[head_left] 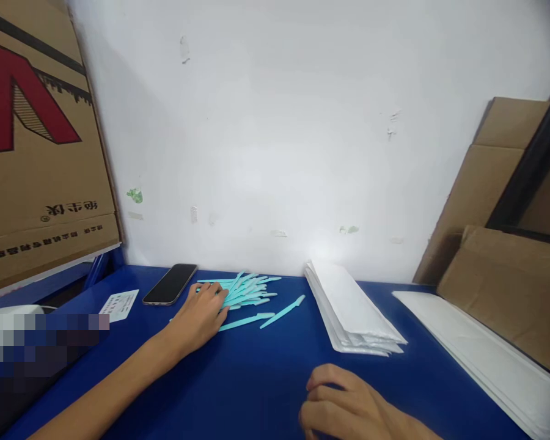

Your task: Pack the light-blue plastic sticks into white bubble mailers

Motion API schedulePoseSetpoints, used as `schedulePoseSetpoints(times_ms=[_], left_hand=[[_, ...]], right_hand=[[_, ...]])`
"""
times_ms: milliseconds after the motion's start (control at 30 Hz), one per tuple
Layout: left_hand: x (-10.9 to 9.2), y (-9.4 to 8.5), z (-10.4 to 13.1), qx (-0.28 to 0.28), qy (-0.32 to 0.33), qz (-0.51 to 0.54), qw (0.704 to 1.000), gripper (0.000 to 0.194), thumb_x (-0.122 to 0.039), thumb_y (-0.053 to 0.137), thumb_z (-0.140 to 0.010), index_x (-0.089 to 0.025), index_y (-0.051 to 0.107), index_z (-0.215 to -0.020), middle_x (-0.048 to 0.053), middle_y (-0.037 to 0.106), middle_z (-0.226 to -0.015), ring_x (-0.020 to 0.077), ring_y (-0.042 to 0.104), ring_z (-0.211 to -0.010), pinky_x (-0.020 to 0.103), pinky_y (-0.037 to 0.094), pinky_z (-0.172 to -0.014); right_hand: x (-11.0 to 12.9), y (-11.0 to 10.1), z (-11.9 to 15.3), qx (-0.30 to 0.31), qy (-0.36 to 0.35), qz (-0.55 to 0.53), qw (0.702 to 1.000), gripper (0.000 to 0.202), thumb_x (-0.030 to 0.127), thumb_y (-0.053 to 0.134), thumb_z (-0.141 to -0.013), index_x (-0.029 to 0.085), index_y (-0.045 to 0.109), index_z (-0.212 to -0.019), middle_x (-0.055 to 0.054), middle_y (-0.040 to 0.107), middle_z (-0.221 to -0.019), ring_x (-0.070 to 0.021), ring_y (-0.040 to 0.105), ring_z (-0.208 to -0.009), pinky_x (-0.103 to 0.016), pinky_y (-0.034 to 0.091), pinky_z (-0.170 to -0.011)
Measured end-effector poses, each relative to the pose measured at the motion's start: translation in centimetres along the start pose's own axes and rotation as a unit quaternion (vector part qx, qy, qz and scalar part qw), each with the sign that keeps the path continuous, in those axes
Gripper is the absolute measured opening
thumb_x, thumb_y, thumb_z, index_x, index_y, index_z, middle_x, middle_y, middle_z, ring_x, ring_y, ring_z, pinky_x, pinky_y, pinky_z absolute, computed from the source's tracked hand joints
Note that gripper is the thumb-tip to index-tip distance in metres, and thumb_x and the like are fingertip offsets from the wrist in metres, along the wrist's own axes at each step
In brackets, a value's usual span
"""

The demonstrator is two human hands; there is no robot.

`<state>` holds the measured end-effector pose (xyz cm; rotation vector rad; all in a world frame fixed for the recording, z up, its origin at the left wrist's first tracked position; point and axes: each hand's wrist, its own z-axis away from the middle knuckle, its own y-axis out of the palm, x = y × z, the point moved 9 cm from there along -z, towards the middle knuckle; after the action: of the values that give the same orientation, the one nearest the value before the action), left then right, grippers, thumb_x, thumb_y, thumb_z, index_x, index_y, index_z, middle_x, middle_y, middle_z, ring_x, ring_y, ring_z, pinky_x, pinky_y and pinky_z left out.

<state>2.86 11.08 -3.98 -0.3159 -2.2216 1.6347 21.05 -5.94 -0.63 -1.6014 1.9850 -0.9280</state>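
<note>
A loose pile of turquoise eyebrow razors (252, 292) lies on the blue table near the wall. My left hand (207, 311) rests over the pile's left side, fingers bent and apart from the thumb; what lies beneath the palm is hidden. One razor (247, 322) sticks out from under that hand. To its right, a single razor (283, 311) lies apart from the pile. My right hand (343, 403) is at the table's near side, its fingers loosely curled with a gap between them, and nothing shows in it. Beyond it lies a stack of white padded envelopes (355, 302).
A phone (170, 285) and a printed card (119, 305) lie on the left. More white envelopes (481, 360) are at the right beside cardboard (508, 287). A large carton (41, 140) stands at the left, and a white wall (275, 134) closes off the back.
</note>
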Motion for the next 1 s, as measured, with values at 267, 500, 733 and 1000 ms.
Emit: schedulePoseSetpoints(times_ms=[267, 500, 733, 1000], left_hand=[[-1.2, 0.2, 0.1, -0.001, 0.037, -0.075, 0.997, 0.031, -0.01, 0.04, -0.095, -0.01, 0.067, -0.111, 0.019, 0.067, -0.108, 0.0353, 0.059, -0.106, 0.048, 0.042, -0.091], [-1.3, 0.2, -0.2, 0.01, 0.043, -0.105, 0.994, 0.039, 0.003, 0.038, -0.088, -0.009, 0.065, -0.114, 0.019, 0.067, -0.107, 0.0343, 0.062, -0.099, 0.045, 0.047, -0.083], [-1.1, -0.4, -0.1, 0.015, 0.012, -0.109, 0.994, 0.043, 0.007, 0.036, -0.086, -0.01, 0.064, -0.113, 0.018, 0.067, -0.105, 0.0324, 0.065, -0.093, 0.042, 0.052, -0.076], [-0.3, -1.3, 0.1, -0.011, -0.031, -0.097, 0.995, 0.058, 0.013, 0.033, -0.077, -0.007, 0.057, -0.127, 0.019, 0.061, -0.113, 0.0302, 0.067, -0.092, 0.039, 0.052, -0.075]], right_hand=[[0.5, -0.2, -0.4, -0.018, -0.1, 0.086, 0.991, 0.035, 0.024, 0.031, -0.107, 0.016, 0.062, -0.092, -0.004, 0.064, -0.076, -0.0111, 0.059, -0.064, -0.028, 0.049, -0.069], [0.2, 0.5, -0.2, -0.009, -0.095, 0.094, 0.991, 0.03, 0.021, 0.036, -0.105, 0.015, 0.062, -0.091, -0.004, 0.066, -0.079, -0.0109, 0.061, -0.069, -0.027, 0.047, -0.069], [-0.1, 0.7, -0.1, -0.009, -0.088, 0.104, 0.991, 0.026, 0.017, 0.038, -0.103, 0.016, 0.062, -0.092, -0.004, 0.068, -0.08, -0.0104, 0.062, -0.069, -0.027, 0.047, -0.067], [-0.1, 0.6, -0.3, -0.011, -0.079, 0.118, 0.99, 0.018, 0.015, 0.046, -0.098, 0.016, 0.062, -0.091, -0.003, 0.07, -0.081, -0.0095, 0.061, -0.064, -0.026, 0.049, -0.065]])
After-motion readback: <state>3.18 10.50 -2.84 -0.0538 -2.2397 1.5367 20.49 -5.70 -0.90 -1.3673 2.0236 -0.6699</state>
